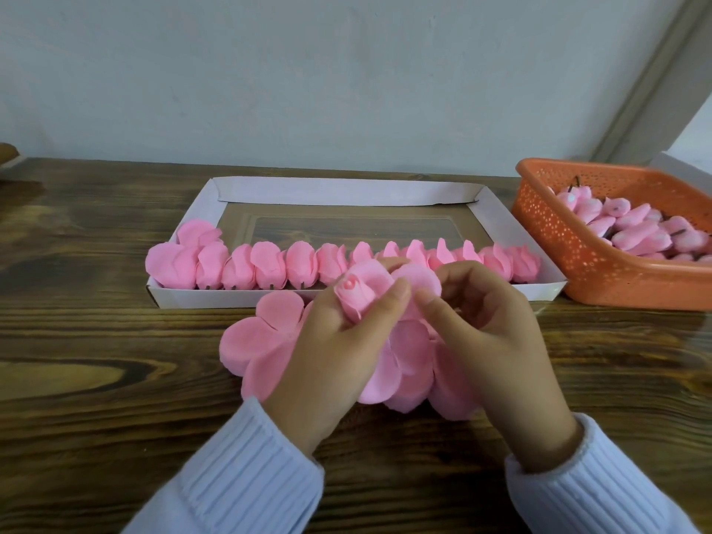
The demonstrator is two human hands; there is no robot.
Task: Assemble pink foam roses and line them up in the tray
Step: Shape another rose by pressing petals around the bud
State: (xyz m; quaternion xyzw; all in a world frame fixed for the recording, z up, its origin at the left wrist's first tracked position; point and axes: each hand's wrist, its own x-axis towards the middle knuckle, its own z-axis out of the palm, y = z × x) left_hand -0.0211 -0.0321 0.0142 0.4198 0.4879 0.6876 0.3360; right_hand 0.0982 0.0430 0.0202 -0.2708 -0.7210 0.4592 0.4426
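Two hands hold one pink foam rose above the wooden table (96,341), just near of the tray (346,190).
The flat, lobed petal sheets (262,337) are largely hidden under both hands, and the orange perforated basket (578,264) of buds is cut off at the right edge. The left hand (339,341) curls round the rolled bud (352,298), which protrudes above the thumb. The right hand (489,341) pinches a thin round petal (418,279) just right of the bud. Finished roses (269,269) line the white card tray's near edge.
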